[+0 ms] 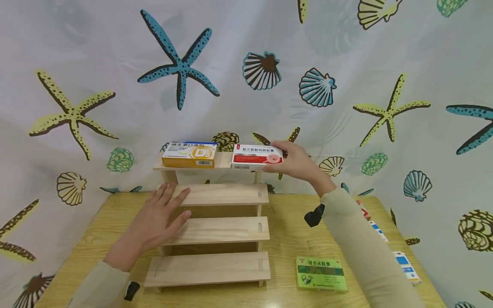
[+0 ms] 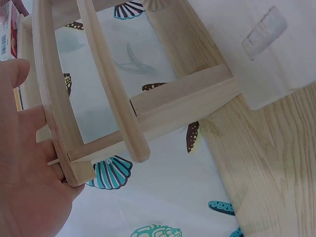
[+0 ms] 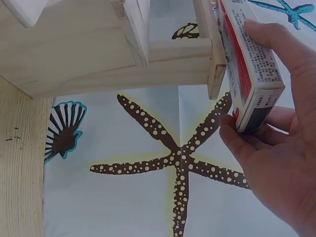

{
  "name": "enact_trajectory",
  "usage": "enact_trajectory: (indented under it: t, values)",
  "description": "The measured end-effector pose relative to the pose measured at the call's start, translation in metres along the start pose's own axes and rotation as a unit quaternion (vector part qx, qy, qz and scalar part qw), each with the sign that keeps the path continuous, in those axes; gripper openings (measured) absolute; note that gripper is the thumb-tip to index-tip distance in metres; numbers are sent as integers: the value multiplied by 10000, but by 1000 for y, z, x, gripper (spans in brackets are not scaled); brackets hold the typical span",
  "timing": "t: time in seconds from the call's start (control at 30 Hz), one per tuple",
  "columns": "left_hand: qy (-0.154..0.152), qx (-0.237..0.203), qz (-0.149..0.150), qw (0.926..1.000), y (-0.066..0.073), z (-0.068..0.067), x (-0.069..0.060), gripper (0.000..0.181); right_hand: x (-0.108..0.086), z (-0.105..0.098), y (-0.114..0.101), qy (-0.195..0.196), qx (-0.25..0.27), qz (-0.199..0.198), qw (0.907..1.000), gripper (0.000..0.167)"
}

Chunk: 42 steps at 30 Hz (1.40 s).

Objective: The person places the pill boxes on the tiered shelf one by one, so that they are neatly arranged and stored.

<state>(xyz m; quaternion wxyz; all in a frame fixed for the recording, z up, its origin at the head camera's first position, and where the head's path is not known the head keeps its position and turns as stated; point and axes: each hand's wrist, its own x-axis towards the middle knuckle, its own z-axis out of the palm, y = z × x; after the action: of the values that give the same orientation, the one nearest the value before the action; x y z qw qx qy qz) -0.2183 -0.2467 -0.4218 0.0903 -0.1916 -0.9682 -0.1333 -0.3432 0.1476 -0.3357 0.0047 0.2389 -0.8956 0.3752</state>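
My right hand (image 1: 294, 162) pinches the right end of a white and red medicine box (image 1: 252, 157) between thumb and fingers. That box sits on the top tier of a stepped wooden rack (image 1: 215, 194), its right end jutting past the plank in the right wrist view. To its left on the same tier lies an orange and white vitamin D box (image 1: 188, 155). My left hand (image 1: 154, 218) rests with spread, fairly straight fingers on the left end of the second tier from the top. In the left wrist view, its fingertips are partly hidden behind the plank.
A green medicine box (image 1: 321, 274) lies on the wooden table (image 1: 285, 239) right of the rack. Along the table's right edge are a blue and white box (image 1: 406, 267) and others, partly hidden by my right sleeve. A patterned curtain (image 1: 231, 115) hangs close behind the rack.
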Motion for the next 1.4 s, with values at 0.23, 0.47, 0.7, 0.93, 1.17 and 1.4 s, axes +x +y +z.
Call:
enact_trajectory:
  t: [0.23,0.47,0.7,0.93,1.17,1.4]
  values:
    - [34,-1,37,10000,-1,1,-1,67,6,8,-5,-38,-25,-53,10000,78]
    - [96,-46,62,9999,-1,1,0,66,11,12,-10,-41,-58,-61,10000,86]
    - [117,-17,97,9999,-2,0,1,66,15,15,-12,-65,-3,61,10000,86]
    - [120,-29,98,9999,-2,1,1,66,22,22,-12,-136,-35,107,9998,90]
    - [114,-3,94,9999,-2,1,0,66,26,26,-16,-256,52,122,9996,89]
    - [170,64,141,9997,-1,0,0,65,28,26,-16,-353,135,212,9991,93]
